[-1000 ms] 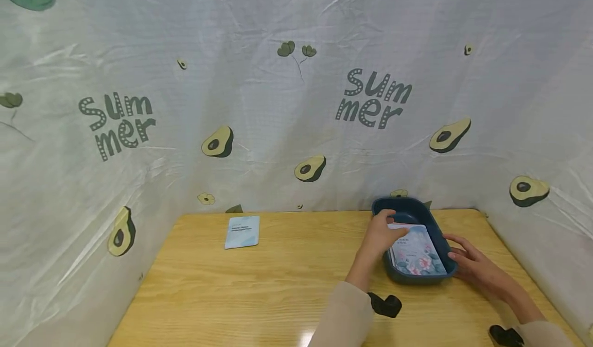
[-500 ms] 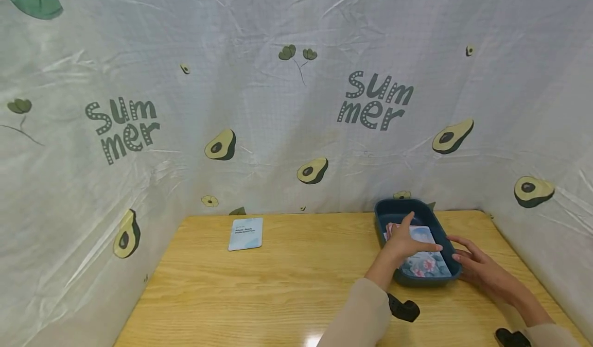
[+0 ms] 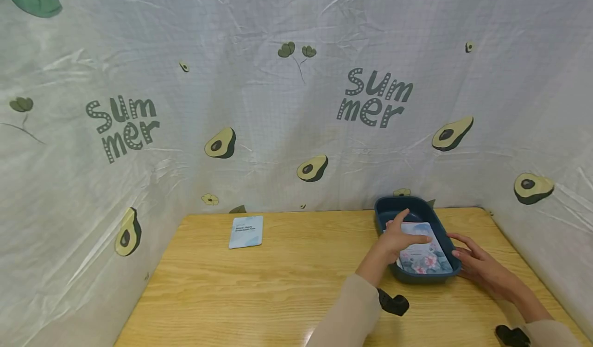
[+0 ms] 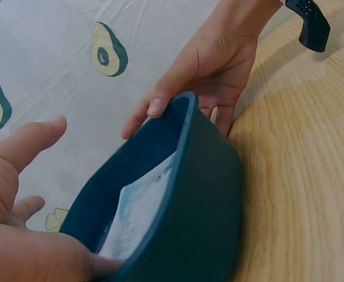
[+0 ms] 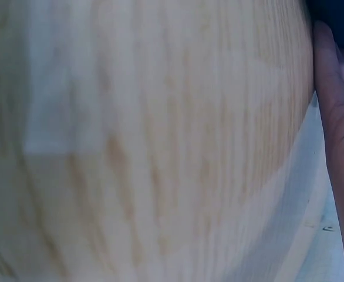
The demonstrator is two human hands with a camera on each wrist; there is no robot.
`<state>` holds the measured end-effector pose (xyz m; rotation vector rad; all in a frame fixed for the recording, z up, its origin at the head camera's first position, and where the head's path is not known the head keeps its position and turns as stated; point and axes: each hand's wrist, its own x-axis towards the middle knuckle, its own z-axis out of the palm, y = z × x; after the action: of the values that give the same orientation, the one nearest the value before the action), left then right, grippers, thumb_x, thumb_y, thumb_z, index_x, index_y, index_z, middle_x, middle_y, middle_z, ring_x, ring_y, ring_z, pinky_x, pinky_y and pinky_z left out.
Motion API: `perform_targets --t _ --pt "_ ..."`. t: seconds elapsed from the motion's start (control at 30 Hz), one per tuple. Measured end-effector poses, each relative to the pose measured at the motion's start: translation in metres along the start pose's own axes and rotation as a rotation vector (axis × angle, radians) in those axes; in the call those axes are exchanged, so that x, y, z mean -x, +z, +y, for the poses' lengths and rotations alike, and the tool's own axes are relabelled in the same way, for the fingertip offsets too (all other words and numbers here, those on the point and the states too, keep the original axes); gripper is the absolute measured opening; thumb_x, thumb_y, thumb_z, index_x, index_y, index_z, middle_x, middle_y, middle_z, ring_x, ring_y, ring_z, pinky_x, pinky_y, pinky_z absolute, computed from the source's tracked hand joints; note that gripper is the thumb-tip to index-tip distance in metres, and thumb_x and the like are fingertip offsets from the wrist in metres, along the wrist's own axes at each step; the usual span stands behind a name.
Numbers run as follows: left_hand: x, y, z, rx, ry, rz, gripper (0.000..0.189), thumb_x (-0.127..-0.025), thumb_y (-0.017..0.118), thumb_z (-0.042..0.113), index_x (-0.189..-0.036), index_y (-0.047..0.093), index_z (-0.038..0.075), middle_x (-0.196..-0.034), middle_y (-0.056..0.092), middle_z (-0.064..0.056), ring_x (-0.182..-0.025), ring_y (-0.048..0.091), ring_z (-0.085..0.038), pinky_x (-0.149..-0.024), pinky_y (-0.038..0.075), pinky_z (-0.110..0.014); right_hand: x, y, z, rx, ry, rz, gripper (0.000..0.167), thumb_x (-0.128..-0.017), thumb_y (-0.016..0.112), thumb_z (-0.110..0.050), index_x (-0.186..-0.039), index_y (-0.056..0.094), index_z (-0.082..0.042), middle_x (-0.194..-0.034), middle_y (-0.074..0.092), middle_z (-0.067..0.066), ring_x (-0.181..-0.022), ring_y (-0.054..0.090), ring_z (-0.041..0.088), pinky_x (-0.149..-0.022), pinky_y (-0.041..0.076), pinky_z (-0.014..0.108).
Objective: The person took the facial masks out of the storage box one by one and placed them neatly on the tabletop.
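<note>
A dark blue plastic basin [image 3: 422,279] stands at the right of the table, holding a stack of flat packets [image 3: 431,260]; the top one has pink flowers on pale blue. My left hand [image 3: 394,239] reaches over the basin's left side with fingers spread. In the left wrist view its thumb [image 4: 54,258] dips inside the rim near the packets. Against the basin's outer right side rests my right hand [image 3: 486,272], its thumb at the rim. Part of that hand's fingers [image 5: 336,70] shows beside the blue wall in the right wrist view.
A light blue and white flat packet [image 3: 246,232] lies alone toward the back left of the wooden table [image 3: 259,290]. A white sheet [image 3: 273,110] printed with avocados hangs behind and along the sides. Black straps [image 3: 393,303] sit at both wrists.
My left hand has gone from pinched fingers at the stack's back edge to spread fingers over it, then shifted slightly left. My right hand stays at the basin.
</note>
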<state>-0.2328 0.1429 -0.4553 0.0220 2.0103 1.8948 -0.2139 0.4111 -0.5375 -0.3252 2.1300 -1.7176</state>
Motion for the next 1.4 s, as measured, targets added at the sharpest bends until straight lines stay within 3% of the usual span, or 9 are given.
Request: perform_targets --t 0.17,0.37,0.57,0.7,0.83,0.97,1.1,1.27,1.4 --pt "-0.003 -0.001 0.003 0.149 -0.043 0.004 0.073 -0.084 0.081 0.002 -0.146 0.052 0.028 -0.157 0.036 -0.011 -0.136 0.044 -0.043 -0.098 0.039 -0.076 -0.001 0.000 0.002 0.011 -0.013 0.019 0.057 -0.113 0.038 -0.022 -0.163 0.011 -0.019 -0.137 0.041 -0.005 -0.117 0.058 -0.001 -0.091 0.052 0.024" --pt "-0.003 0.007 0.004 0.272 -0.033 0.091 0.054 -0.083 0.077 -0.006 -0.126 0.061 0.022 -0.152 0.031 -0.017 -0.100 0.061 -0.030 -0.086 0.056 -0.058 0.004 0.000 0.003 -0.003 -0.036 -0.001 0.057 -0.113 0.037 -0.019 -0.163 0.010 -0.019 -0.136 0.045 -0.009 -0.117 0.059 -0.001 -0.091 0.053 0.024" --pt "-0.005 0.011 0.000 0.199 0.076 0.041 0.044 -0.083 0.070 -0.013 -0.121 0.066 0.008 -0.107 0.054 -0.012 -0.080 0.064 -0.026 -0.083 0.059 -0.045 0.002 -0.002 -0.002 -0.027 -0.061 -0.024 0.057 -0.113 0.037 -0.017 -0.163 0.010 -0.018 -0.136 0.046 -0.011 -0.119 0.058 0.000 -0.092 0.053 0.024" --pt "-0.006 0.015 -0.006 0.008 0.114 0.006 0.045 -0.084 0.073 -0.010 -0.127 0.069 0.003 -0.099 0.063 -0.010 -0.078 0.061 -0.017 -0.082 0.058 -0.036 0.001 -0.004 -0.005 -0.008 -0.033 -0.017 0.057 -0.113 0.037 -0.019 -0.163 0.011 -0.020 -0.137 0.044 -0.006 -0.117 0.059 0.001 -0.091 0.053 0.026" --pt "-0.007 0.023 -0.016 -0.101 0.090 0.041 0.050 -0.082 0.078 -0.007 -0.129 0.070 0.008 -0.113 0.066 -0.004 -0.084 0.057 -0.010 -0.083 0.057 -0.032 0.000 -0.005 -0.005 -0.010 0.007 -0.041 0.057 -0.113 0.037 -0.021 -0.163 0.010 -0.022 -0.140 0.040 -0.003 -0.119 0.058 0.001 -0.093 0.053 0.028" --pt "-0.007 0.031 -0.024 -0.070 0.035 0.073 0.054 -0.080 0.078 -0.013 -0.129 0.070 0.007 -0.122 0.065 -0.007 -0.095 0.059 -0.015 -0.087 0.057 -0.039 0.005 -0.007 0.000 -0.007 0.026 -0.061 0.056 -0.113 0.035 -0.021 -0.162 0.009 -0.024 -0.142 0.040 0.001 -0.119 0.058 0.002 -0.095 0.053 0.030" --pt "-0.009 0.030 -0.025 -0.066 0.077 0.100 0.059 -0.076 0.072 -0.023 -0.129 0.070 0.004 -0.127 0.062 -0.012 -0.112 0.058 -0.022 -0.092 0.055 -0.042 0.007 -0.010 0.003 -0.002 0.035 -0.055 0.056 -0.113 0.036 -0.022 -0.162 0.009 -0.024 -0.143 0.039 0.003 -0.119 0.059 0.004 -0.095 0.054 0.032" --pt "-0.012 0.017 -0.022 -0.154 0.134 0.176 0.059 -0.076 0.073 -0.019 -0.125 0.074 0.013 -0.150 0.050 -0.014 -0.148 0.032 -0.030 -0.116 0.036 -0.045 0.002 -0.009 0.005 -0.015 0.045 -0.057 0.056 -0.113 0.036 -0.022 -0.163 0.010 -0.025 -0.145 0.036 0.004 -0.120 0.058 0.004 -0.097 0.053 0.036" --pt "-0.014 0.006 -0.017 -0.119 0.170 0.185 0.057 -0.078 0.075 -0.018 -0.123 0.076 0.017 -0.138 0.062 -0.005 -0.122 0.054 -0.014 -0.095 0.053 -0.034 0.001 -0.006 0.001 -0.014 0.058 -0.044 0.056 -0.113 0.038 -0.024 -0.162 0.012 -0.028 -0.154 0.024 0.023 -0.119 0.056 0.001 -0.099 0.053 0.041"
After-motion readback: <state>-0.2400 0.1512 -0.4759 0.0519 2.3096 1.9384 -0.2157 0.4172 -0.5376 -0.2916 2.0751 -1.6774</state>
